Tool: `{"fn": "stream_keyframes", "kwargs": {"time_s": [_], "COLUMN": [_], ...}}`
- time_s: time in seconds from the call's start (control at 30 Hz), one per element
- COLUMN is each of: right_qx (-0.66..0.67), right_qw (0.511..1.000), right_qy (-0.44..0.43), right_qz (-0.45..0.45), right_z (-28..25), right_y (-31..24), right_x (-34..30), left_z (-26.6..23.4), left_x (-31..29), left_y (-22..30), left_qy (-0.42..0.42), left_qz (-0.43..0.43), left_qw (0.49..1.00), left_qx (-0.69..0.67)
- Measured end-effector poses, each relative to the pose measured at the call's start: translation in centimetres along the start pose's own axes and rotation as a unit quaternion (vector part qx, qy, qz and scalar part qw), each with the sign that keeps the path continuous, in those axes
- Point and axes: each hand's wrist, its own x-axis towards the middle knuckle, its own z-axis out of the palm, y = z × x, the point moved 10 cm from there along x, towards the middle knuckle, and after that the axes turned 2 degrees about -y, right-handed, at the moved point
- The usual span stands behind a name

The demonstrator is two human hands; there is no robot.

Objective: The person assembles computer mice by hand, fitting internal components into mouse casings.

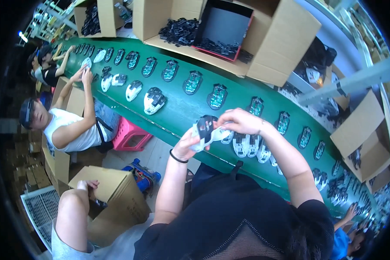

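A computer mouse shell [206, 128], white with a black top piece, is in my left hand [186, 145], whose fingers wrap round its lower side. My right hand [243, 121] comes over from the right, its fingers pinched at the shell's white right edge. Whether a small separate part sits between those fingertips cannot be made out. Just below my right hand, several white mouse shells [241, 145] stand close together along the near edge of the green belt [177, 119]. Beyond my hands lies a row of black mouse bases with green circuit boards [217, 96].
Across the belt stands an open carton [268, 54] with small black parts and a black tray [223, 30]. White-and-black shells [154, 100] lie to the left. A co-worker [76, 130] sits left by a pink stool [129, 134]. Another carton [117, 201] stands at lower left.
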Motion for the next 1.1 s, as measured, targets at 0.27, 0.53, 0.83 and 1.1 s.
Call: {"fn": "stream_keyframes", "kwargs": {"time_s": [0.27,0.53,0.83,1.1], "right_qx": [0.019,-0.448,-0.345,-0.239], "right_qw": [0.990,0.819,0.806,0.848], "right_qy": [0.136,0.357,0.432,0.419], "right_qz": [0.031,0.013,0.213,0.221], "right_z": [-9.7,-15.7,-25.6,-25.5], "right_y": [3.8,5.9,14.2,20.1], "right_x": [12.9,27.4,18.7,17.7], "left_z": [-12.9,-15.2,-17.6,-14.8], "left_x": [-5.5,-2.3,-1.5,2.0], "left_y": [2.6,-0.5,1.2,1.5], "left_qy": [0.286,0.272,0.260,0.205], "left_qz": [0.129,0.080,0.075,0.083], "left_qw": [0.949,0.949,0.954,0.955], "left_qx": [-0.026,-0.136,-0.128,-0.199]}}
